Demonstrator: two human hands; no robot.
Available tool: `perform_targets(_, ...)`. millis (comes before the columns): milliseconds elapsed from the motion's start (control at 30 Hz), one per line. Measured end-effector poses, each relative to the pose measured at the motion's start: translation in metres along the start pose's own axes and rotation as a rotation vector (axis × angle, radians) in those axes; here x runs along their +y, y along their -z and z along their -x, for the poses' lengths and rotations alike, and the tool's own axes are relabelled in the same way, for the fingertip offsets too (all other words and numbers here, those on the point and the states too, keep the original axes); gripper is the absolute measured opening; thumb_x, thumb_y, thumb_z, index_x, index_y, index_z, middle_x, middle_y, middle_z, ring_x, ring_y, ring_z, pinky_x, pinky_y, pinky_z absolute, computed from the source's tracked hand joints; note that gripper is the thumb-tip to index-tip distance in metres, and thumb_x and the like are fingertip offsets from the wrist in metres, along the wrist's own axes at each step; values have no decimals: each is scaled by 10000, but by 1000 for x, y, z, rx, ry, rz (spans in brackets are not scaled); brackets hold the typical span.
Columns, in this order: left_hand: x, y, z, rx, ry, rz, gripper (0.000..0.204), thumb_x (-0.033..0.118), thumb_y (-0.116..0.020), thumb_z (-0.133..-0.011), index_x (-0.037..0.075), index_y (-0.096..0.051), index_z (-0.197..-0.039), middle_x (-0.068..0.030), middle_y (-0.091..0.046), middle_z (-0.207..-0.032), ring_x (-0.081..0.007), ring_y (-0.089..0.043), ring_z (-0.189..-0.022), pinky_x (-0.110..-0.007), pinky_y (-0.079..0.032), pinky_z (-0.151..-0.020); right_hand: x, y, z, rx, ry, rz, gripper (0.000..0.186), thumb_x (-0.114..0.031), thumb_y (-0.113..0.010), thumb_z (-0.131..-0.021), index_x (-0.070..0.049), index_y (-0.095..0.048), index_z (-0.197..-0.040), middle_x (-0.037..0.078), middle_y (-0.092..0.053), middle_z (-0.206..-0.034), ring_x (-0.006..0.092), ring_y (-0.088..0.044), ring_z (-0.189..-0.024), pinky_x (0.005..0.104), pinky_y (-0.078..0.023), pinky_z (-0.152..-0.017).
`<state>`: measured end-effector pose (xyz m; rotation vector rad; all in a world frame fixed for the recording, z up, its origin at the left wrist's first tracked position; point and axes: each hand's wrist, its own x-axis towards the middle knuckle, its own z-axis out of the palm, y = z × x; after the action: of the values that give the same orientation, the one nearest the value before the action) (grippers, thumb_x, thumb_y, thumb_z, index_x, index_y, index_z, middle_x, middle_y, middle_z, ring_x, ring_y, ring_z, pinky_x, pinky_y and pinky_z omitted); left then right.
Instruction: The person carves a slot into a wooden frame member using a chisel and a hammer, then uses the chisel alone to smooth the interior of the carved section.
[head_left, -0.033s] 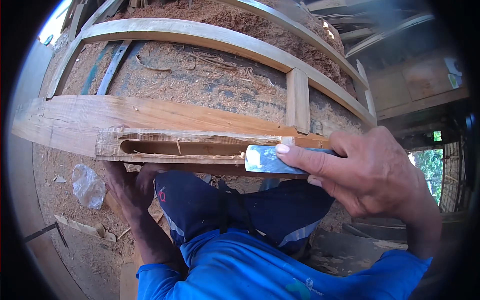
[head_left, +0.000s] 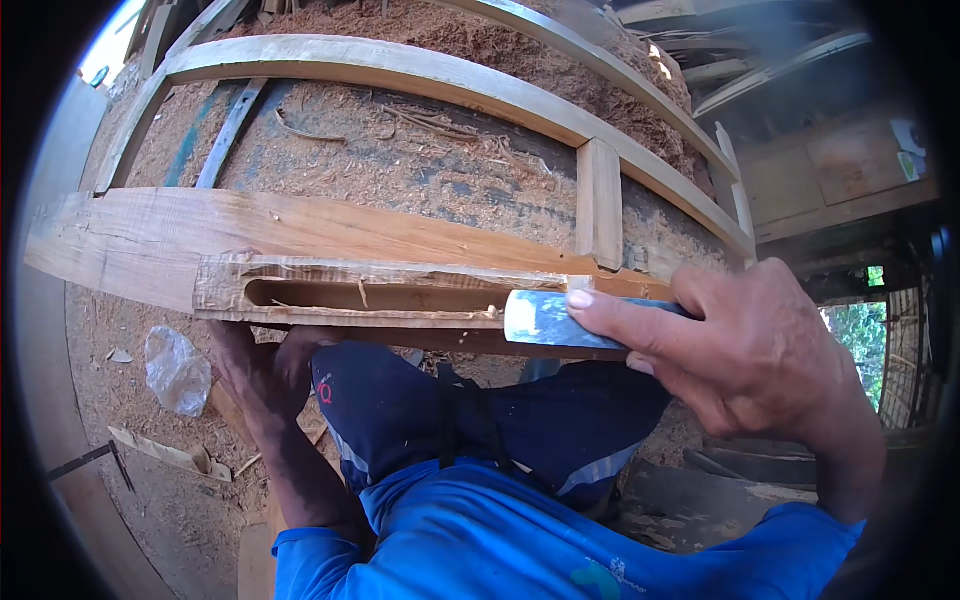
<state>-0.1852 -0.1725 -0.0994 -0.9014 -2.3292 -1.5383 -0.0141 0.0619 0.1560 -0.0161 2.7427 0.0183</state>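
Note:
A pale wooden block point(head_left: 225, 290) with a long hollowed slot point(head_left: 400, 297) lies along the near side of a broad plank. Loose slivers cling to the slot's edges. My right hand point(head_left: 745, 350) is closed on a wide chisel point(head_left: 535, 318), its thumb pressed on the flat metal blade. The blade points left, its edge at the right end of the slot. What the palm covers of the chisel is hidden. From below, my left hand point(head_left: 265, 370) grips the block's near left side; its fingertips are out of sight beneath the wood.
Beyond the block runs the broad plank point(head_left: 140, 230), and past it a wooden frame point(head_left: 350, 60) with a short crosspiece point(head_left: 598, 200). Shavings and sawdust point(head_left: 400, 170) cover the ground. A crumpled clear plastic bag point(head_left: 177, 370) and a metal square point(head_left: 90, 462) lie at left.
My right hand and the chisel have shifted slightly right, drawing the blade's edge back along the block. Tiny wood crumbs show by the edge. The left hand stays in place.

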Motion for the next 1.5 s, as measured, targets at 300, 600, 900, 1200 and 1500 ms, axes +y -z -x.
perform_targets(300, -5, 5, 1, 5, -113, -45, 867, 313, -887, -700, -21, -434, -1359, -212, -557, -1245, -371, -578, -1091, -454, -456, -906, -1, -4, 4, -3, -46, -39, 544, -160, -728, -800, -267, -619, -1323, 61, -466, -639, 242, -493, -514, 384, -370, -458)
perform_targets(600, 0, -1, 0, 41, -21, 35, 912, 345, -909, -658, -6, -446, -1362, -182, -570, -1194, -344, -582, -1088, -451, -466, -902, -10, 1, 4, 8, -93, -39, 524, -138, -716, -806, -246, -629, -1311, 71, -487, -646, 248, -499, -515, 381, -369, -457)
perform_targets(900, -6, -1, 2, 4, 2, -8, 896, 434, -860, -702, -2, -434, -1359, -196, -543, -1218, -359, -556, -1094, -465, -447, -910, -13, 3, 1, -9, -61, -18, 553, -131, -723, -800, -249, -620, -1330, 63, -469, -633, 239, -479, -501, 385, -372, -468)
perform_targets(1200, -7, 2, 5, 14, -26, -16, 889, 387, -893, -666, -3, -461, -1339, -197, -529, -1189, -385, -553, -1059, -479, -438, -889, -13, -3, -1, 35, -63, -67, 577, -117, -729, -794, -241, -609, -1344, 61, -481, -646, 229, -499, -527, 381, -373, -470)
perform_targets(1500, -7, 1, 2, 14, -53, -1, 908, 382, -906, -641, 8, -458, -1336, -185, -527, -1194, -367, -550, -1082, -467, -444, -892, -16, -3, -4, 77, -45, -45, 545, -124, -721, -808, -223, -614, -1333, 66, -487, -643, 250, -504, -527, 376, -388, -482)
